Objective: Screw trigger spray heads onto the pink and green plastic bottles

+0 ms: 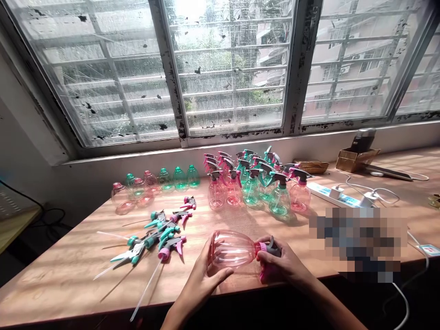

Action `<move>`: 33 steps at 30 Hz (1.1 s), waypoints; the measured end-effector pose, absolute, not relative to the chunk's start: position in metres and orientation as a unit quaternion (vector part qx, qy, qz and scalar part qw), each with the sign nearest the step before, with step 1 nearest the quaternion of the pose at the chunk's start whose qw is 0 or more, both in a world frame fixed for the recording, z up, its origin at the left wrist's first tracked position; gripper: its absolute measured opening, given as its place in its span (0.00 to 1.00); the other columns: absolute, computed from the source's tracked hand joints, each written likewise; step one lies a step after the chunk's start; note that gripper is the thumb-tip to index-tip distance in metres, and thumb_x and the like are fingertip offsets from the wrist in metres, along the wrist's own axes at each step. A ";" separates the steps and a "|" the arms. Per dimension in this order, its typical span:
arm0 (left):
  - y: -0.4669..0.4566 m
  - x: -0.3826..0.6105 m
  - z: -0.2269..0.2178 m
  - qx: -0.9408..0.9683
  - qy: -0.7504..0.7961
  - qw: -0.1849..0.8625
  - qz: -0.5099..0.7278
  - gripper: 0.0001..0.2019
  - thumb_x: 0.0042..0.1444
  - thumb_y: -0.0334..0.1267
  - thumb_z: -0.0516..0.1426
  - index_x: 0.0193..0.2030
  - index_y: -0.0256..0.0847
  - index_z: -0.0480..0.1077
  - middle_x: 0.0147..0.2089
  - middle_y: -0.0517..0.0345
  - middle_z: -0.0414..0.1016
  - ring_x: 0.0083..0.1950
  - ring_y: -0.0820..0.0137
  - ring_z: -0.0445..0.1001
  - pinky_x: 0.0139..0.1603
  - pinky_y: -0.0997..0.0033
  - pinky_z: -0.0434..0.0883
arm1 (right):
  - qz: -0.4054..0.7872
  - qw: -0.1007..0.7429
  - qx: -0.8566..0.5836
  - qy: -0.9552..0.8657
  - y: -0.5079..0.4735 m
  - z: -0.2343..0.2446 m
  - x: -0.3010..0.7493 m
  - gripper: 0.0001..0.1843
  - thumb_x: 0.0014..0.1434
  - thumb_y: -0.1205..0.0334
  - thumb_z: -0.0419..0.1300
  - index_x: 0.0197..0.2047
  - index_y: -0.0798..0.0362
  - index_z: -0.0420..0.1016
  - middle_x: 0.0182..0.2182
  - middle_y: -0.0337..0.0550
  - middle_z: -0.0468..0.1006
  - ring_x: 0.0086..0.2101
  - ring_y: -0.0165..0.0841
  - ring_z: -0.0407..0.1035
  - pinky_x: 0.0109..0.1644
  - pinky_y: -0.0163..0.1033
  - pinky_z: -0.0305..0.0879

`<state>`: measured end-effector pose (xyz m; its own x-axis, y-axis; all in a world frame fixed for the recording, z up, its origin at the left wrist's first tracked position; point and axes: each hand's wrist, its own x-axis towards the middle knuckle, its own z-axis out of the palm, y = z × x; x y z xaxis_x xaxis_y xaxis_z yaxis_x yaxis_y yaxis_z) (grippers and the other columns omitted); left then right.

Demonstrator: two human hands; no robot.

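Observation:
A clear pink spray bottle (233, 250) lies sideways between my hands, just above the table's front edge. Its base rests in my left hand (213, 270), with the thumb and fingers around it. My right hand (280, 259) grips the pink collar and grey spray head (271, 247) at the neck; part of the head is hidden by the fingers. To the left, loose trigger spray heads (165, 252) in teal and pink lie in a pile, several with thin straws sticking out.
Assembled pink and green spray bottles (250, 195) stand in a cluster at the back. Headless bottles (165, 181) stand back left. On the right are a white power strip (337, 195) with cables, a small cardboard box (354, 160) and a blurred patch.

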<state>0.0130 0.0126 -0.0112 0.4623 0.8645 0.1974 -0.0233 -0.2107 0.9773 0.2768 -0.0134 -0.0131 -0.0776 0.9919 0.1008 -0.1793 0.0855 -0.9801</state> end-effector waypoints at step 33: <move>0.012 0.009 -0.008 0.695 0.315 0.523 0.381 0.46 0.62 0.45 0.63 0.77 0.54 0.38 0.79 0.48 0.43 0.77 0.50 0.50 0.75 0.47 0.50 | 0.573 0.542 -0.391 -0.475 -0.014 -0.012 0.276 0.24 0.51 0.47 0.74 0.41 0.55 0.74 0.25 0.38 0.80 0.25 0.33 0.73 0.32 0.38 0.72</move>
<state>0.0088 0.0123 -0.0078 0.5111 0.8359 0.1998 0.0395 -0.2551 0.9661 0.2756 -0.0135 -0.0116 -0.1083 0.9919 0.0666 -0.2501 0.0376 -0.9675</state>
